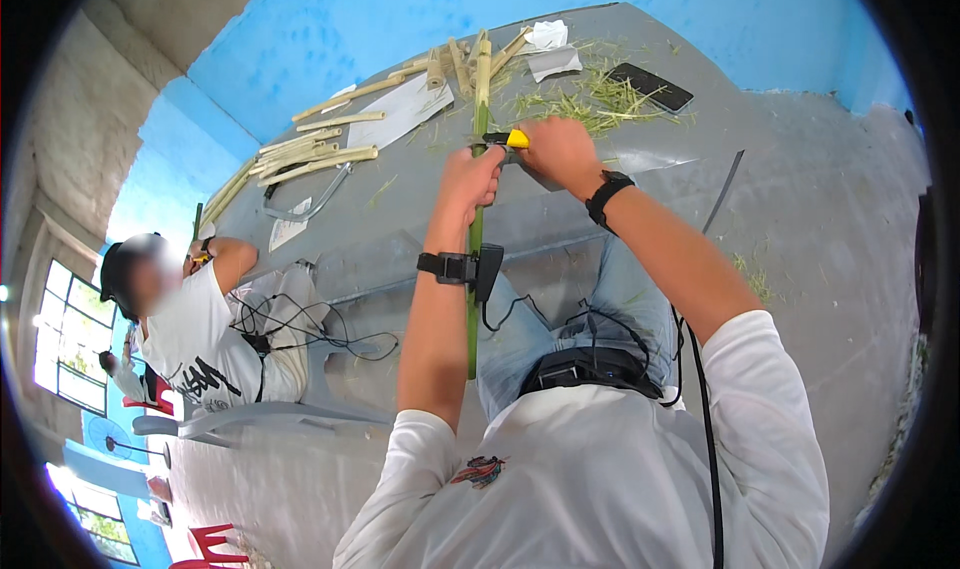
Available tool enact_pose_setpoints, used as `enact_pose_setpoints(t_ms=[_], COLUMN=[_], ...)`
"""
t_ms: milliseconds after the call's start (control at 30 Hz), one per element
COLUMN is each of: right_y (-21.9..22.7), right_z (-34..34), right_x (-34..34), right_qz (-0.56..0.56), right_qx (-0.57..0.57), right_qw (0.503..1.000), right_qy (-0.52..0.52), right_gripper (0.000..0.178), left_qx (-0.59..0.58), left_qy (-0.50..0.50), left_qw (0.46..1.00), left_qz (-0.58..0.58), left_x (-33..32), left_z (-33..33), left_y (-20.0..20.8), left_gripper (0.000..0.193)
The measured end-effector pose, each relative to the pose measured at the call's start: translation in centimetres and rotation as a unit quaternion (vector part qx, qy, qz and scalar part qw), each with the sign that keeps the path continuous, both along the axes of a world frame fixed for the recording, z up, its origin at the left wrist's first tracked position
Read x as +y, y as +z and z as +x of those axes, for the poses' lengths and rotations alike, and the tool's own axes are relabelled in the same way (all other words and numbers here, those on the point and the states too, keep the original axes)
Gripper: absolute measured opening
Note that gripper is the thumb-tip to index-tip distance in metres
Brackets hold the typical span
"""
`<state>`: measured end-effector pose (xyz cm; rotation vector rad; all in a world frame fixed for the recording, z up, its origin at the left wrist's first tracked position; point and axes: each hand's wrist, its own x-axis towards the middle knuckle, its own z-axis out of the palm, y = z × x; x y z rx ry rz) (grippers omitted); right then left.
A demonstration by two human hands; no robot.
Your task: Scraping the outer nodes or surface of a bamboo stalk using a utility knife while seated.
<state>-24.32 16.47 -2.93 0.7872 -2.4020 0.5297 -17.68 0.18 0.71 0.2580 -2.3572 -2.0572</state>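
A long bamboo stick (pixel 482 104) runs away from me over the table edge. Its far end is pale and scraped; the near part is green and hangs down past my left forearm. My left hand (pixel 472 181) is closed around the green part. My right hand (pixel 556 151) is closed on a yellow-and-black handled cutting tool (pixel 517 140), held against the stick just beyond my left fingers. The tool's blade is mostly hidden, so its exact kind does not show.
Pale bamboo pieces (pixel 345 155) lie on the grey table (pixel 415 194) with white paper (pixel 400 109), a hacksaw (pixel 322 202), green shavings (pixel 590 99) and a black phone (pixel 652 86). At left sits another person (pixel 215 334) with dangling cables. A dark thin strip (pixel 724 191) lies right.
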Motion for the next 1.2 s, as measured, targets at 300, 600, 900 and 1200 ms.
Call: enact_pose_setpoints(t_ms=[300, 600, 900, 1200], right_y=[0.1, 0.0, 0.5, -0.4], right_z=[0.4, 0.0, -0.2, -0.3], right_x=[0.0, -0.5, -0.5, -0.1], right_qz=[0.002, 0.027, -0.023, -0.077], right_qx=[-0.005, -0.024, -0.01, 0.059], right_qw=[1.0, 0.999, 0.999, 0.994], right_qy=[-0.018, -0.02, -0.045, -0.059], right_gripper=[0.017, 0.02, 0.025, 0.024], left_qx=[0.021, 0.007, -0.024, -0.039], left_qy=[0.046, 0.04, 0.026, 0.007], left_qw=[0.999, 0.999, 0.999, 0.999], left_qz=[-0.015, 0.028, 0.022, 0.018], left_x=[1.0, 0.5, 0.0, -1.4], left_z=[0.3, 0.1, 1.4, 5.6], left_y=[-0.2, -0.7, -0.9, -0.2], left_gripper=[0.022, 0.024, 0.024, 0.027])
